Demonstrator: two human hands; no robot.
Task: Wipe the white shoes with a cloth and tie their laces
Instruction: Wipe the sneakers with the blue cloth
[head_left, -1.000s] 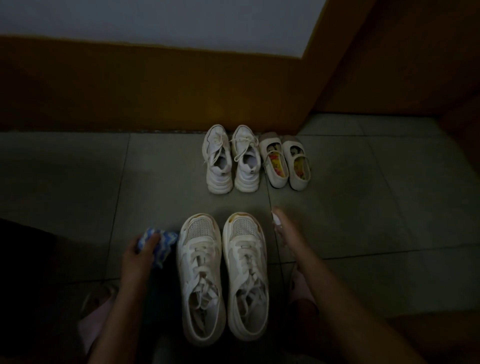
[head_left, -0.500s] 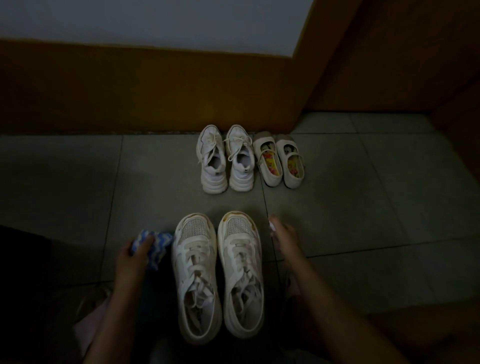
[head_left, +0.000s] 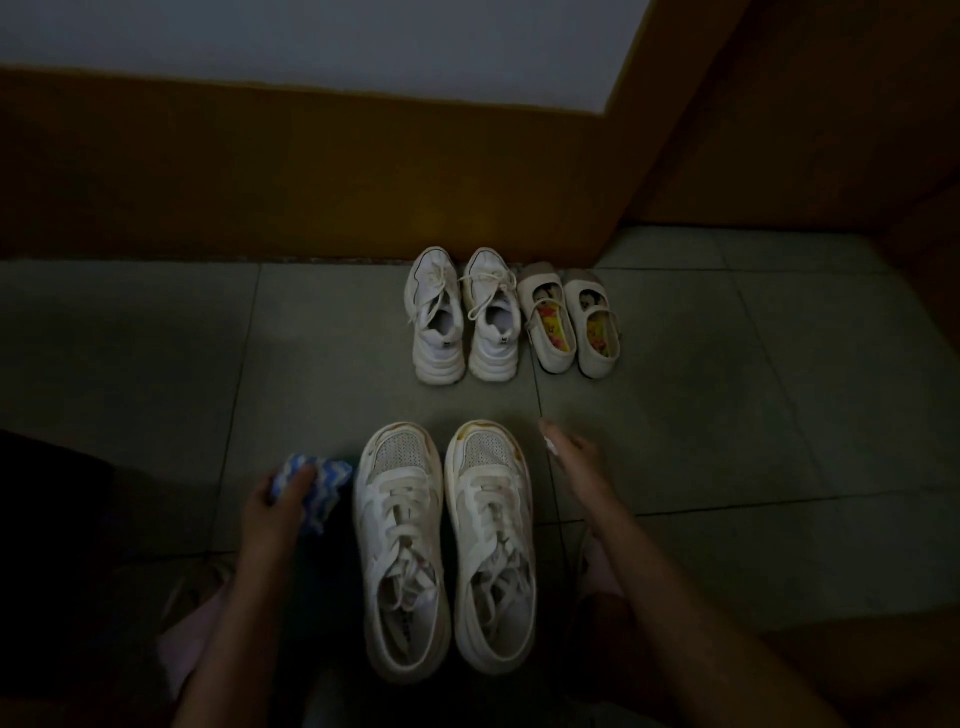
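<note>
A pair of white lace-up shoes stands side by side on the tiled floor close to me, toes pointing away: the left shoe (head_left: 401, 545) and the right shoe (head_left: 493, 540). Their laces lie loose and untied over the tongues, and yellowish stains mark the toe rims. My left hand (head_left: 278, 506) grips a bunched blue-and-white cloth (head_left: 316, 480) just left of the left shoe. My right hand (head_left: 574, 462) hovers beside the right shoe's toe, fingers stretched forward, holding nothing.
Farther off against the brown wall base (head_left: 311, 171) stand a second pair of white sneakers (head_left: 461, 322) and a pair of small strap shoes (head_left: 571, 322) with colourful insoles. Pink slippers (head_left: 182, 644) on my feet flank the near shoes. The scene is dim.
My right hand has shifted slightly forward and opened out beside the right shoe's toe. My left hand keeps the cloth in about the same place. The view has shifted a little.
</note>
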